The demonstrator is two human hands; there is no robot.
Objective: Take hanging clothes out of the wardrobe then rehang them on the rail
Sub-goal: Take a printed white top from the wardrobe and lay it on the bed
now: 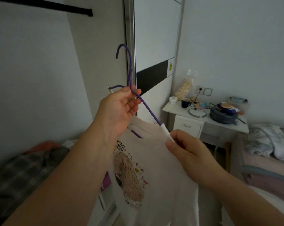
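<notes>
Purple wire hanger [129, 75], pinched at its neck by left hand [120, 108], points hook to 11 o'clock toward black rail [45, 5]; right hand [185, 147] pinches white printed T-shirt [154, 168].

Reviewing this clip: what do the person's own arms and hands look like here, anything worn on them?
Both forearms are bare as far as the frame shows: no sleeves or gloves. The left hand and right hand show no rings, watch, bracelet or markings on the sides that face the camera. Fingernails look short and unpainted.
</notes>
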